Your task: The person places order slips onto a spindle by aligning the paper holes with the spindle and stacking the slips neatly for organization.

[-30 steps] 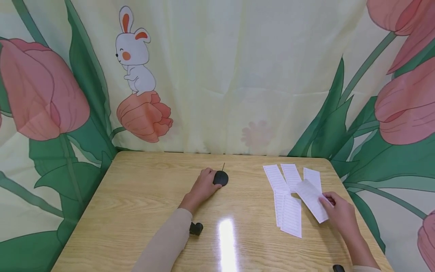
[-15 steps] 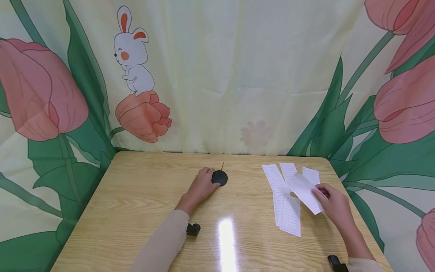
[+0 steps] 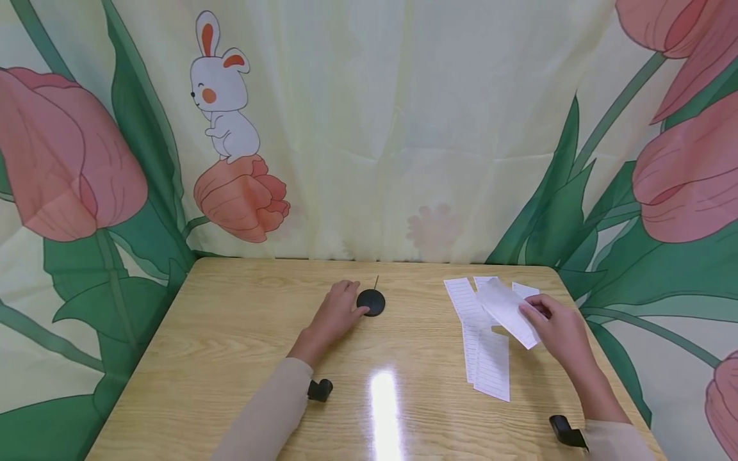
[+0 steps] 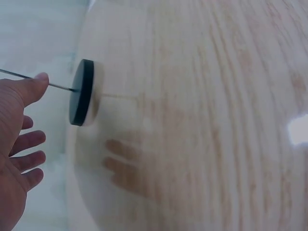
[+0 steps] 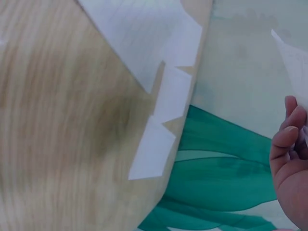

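Observation:
A bill spike (image 3: 371,303), a thin upright rod on a round black base, stands on the table. Just left of the base is my left hand (image 3: 334,314), fingers loose and apart. In the left wrist view the thumb crosses the rod of the spike (image 4: 83,94); whether it touches cannot be told. My right hand (image 3: 559,326) pinches one end of a white paper slip (image 3: 507,310) and holds it above the other slips, partly covering them. Several lined slips (image 3: 492,371) lie overlapping below it. The right wrist view catches only part of the held slip (image 5: 296,67).
The wooden table (image 3: 242,333) ends at the back against a curtain (image 3: 357,128) printed with tulips and a rabbit. Dark wrist-worn devices show at the left wrist (image 3: 320,390) and the right wrist (image 3: 567,432). A bright reflection lies on the front middle of the tabletop.
My right hand has lifted the pinched slip and moved it up and leftward over the other slips. My left hand has let go of the spike's base and drawn slightly left.

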A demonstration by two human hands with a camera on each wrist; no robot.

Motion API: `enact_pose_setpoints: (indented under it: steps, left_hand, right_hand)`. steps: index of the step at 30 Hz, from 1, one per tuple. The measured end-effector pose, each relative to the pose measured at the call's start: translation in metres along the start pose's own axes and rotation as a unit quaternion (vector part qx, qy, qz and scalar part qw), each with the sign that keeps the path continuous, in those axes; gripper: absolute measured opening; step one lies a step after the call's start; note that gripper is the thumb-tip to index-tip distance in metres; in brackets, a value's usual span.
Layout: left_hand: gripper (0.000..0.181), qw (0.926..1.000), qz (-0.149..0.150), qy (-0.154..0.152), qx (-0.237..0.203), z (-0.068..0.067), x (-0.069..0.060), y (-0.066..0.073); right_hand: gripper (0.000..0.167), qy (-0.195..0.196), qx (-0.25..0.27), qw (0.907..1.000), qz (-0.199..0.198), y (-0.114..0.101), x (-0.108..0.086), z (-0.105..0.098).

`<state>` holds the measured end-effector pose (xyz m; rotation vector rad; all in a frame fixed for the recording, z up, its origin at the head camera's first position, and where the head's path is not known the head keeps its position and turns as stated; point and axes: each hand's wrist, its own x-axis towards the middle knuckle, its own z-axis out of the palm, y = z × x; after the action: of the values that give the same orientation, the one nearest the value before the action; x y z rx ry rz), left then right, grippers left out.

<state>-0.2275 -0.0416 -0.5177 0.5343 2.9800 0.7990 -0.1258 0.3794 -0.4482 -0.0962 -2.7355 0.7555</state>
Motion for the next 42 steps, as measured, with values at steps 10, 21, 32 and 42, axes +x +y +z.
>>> enact_pose_setpoints:
  steps: [10,21,32,42]
  left_hand:
    - [0.067,0.9990,0.037,0.024,0.004,-0.021,-0.005,0.007]
    - [0.052,0.9870,0.123,0.104,0.006,-0.047,-0.006,0.024]
    - [0.042,0.9694,0.185,0.161,0.011,-0.064,-0.006,0.046]
    - [0.036,0.9577,0.222,0.181,-0.021,-0.069,0.001,0.061]
  right_hand:
    - [0.027,0.000,0.024,0.9996,-0.016,-0.025,0.014,0.002]
    - [0.027,-0.003,0.052,0.9982,-0.030,-0.051,0.025,0.011]
    - [0.019,-0.005,0.092,0.9934,-0.068,-0.075,0.038,0.023]
    - [0.016,-0.022,0.129,0.9878,-0.084,-0.095,0.045,0.038]
